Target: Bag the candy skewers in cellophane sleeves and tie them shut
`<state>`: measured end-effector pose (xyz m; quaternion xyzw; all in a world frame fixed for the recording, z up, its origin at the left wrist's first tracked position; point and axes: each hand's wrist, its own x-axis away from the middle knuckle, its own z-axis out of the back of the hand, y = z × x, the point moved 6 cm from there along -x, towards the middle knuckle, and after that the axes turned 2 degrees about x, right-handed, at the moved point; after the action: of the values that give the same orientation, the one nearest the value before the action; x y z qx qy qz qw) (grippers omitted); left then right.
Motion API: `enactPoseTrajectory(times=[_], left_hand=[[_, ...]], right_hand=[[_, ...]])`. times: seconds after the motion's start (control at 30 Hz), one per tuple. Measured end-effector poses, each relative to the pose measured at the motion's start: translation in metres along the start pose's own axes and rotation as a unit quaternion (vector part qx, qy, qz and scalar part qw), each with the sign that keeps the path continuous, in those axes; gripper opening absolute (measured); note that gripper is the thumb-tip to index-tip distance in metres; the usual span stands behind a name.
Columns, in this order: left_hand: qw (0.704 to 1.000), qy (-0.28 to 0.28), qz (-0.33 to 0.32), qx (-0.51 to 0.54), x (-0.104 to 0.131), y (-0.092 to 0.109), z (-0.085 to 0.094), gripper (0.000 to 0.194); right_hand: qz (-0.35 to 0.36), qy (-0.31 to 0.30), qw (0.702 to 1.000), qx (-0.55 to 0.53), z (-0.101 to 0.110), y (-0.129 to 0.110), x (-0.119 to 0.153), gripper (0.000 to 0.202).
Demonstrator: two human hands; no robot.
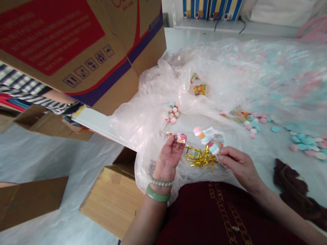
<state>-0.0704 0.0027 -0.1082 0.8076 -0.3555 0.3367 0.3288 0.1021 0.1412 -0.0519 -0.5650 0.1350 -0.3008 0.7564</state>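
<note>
My left hand (168,160) is closed on a small printed label (182,138) in pink and white. On that wrist are a bead bracelet and a green bangle. My right hand (241,166) pinches the lower end of a marshmallow skewer (205,139), pink, white, orange and blue, which slants up to the left. Between the hands lies a pile of gold twist ties (204,159). Beside the skewer is a clear printed packet (217,139). Past my left hand lies a group of marshmallow skewers (173,113), their sticks partly hidden by glare.
Crumpled clear plastic sheeting (150,92) covers much of the table, with a big bag of pink and blue marshmallows (293,75) at right. Loose marshmallows (305,141) and a dark brown cloth (291,183) lie nearby. A large carton (114,41) stands at left, near another person's arm (60,96).
</note>
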Motion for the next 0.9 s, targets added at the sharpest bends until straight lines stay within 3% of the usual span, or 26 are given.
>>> enactPoseTrajectory(times=[0.1, 0.27, 0.6, 0.77, 0.9], left_hand=[[1.000, 0.002, 0.016, 0.005, 0.006, 0.000, -0.005, 0.020], [1.000, 0.003, 0.016, -0.002, 0.010, 0.001, -0.002, 0.019], [0.989, -0.089, -0.115, -0.020, 0.000, 0.009, 0.000, 0.005], [0.985, -0.109, -0.122, -0.054, 0.002, 0.006, -0.001, 0.007], [0.961, -0.184, -0.107, -0.178, 0.011, -0.003, -0.009, 0.015]], right_hand=[[0.078, -0.007, 0.994, 0.081, -0.007, -0.007, 0.003, 0.011], [0.137, -0.023, 0.972, 0.189, -0.019, -0.007, 0.003, 0.016], [0.264, 0.014, 0.893, 0.363, -0.021, -0.023, 0.017, 0.024], [0.258, 0.007, 0.900, 0.351, -0.021, -0.021, 0.017, 0.024], [0.199, -0.019, 0.937, 0.287, -0.022, -0.010, 0.008, 0.021]])
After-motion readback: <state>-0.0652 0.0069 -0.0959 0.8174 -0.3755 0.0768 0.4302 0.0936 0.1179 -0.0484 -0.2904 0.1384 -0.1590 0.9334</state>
